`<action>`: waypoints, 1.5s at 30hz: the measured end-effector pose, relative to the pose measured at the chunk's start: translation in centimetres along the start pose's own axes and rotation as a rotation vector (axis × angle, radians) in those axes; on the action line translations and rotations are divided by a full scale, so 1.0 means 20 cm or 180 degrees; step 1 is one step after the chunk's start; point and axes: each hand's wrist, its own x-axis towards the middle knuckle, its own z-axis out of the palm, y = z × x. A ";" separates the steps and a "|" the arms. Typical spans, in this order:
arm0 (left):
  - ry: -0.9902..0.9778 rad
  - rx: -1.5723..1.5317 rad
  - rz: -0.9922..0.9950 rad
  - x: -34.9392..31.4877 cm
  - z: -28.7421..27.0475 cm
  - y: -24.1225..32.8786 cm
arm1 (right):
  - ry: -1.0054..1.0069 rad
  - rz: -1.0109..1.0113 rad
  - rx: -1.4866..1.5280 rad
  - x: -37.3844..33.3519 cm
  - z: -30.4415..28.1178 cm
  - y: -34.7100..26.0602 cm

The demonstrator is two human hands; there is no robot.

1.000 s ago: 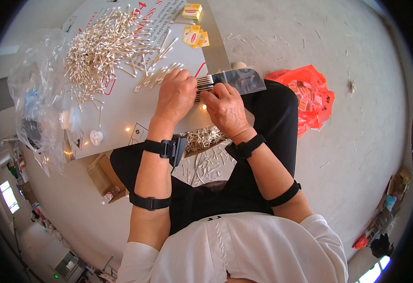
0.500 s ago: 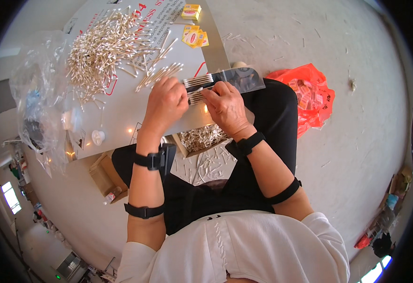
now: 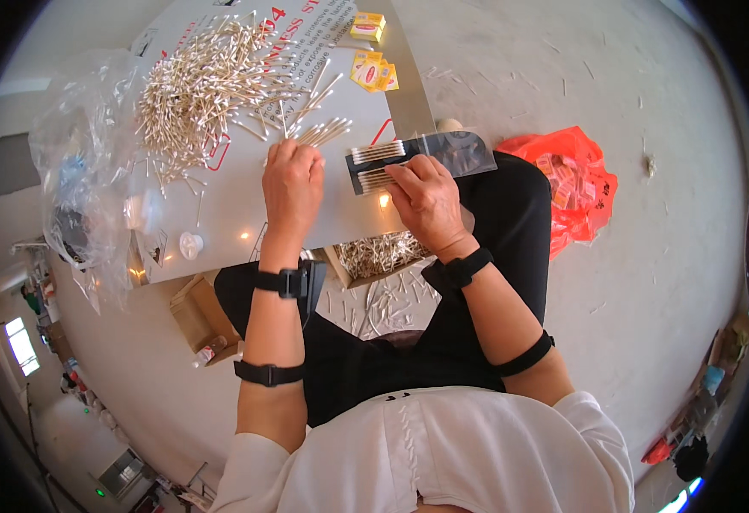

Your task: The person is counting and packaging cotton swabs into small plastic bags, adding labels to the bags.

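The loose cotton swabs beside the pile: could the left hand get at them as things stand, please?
Probably yes: the left hand is right by the loose cotton swabs, with nothing visible between them.

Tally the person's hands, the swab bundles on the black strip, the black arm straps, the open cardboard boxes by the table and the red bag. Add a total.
Hands (left hand, right hand): 2
Swab bundles: 2
Black arm straps: 4
Open cardboard boxes: 2
Red bag: 1
Total: 11
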 end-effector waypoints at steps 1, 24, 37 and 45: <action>-0.0013 0.0054 0.0069 0.04 0.01 -0.01 | 0.0002 0.0032 0.0013 0.00 0.00 0.00; -0.0324 0.0161 0.0244 0.17 0.10 -0.05 | 0.0392 0.0910 0.0753 0.01 -0.03 -0.01; -0.1030 -0.0218 0.1060 0.20 0.11 0.19 | 0.0689 0.1101 0.0565 0.01 -0.05 0.03; -0.0405 -0.1162 -0.0058 0.12 0.13 0.12 | 0.0653 0.1248 0.1602 0.03 -0.06 0.00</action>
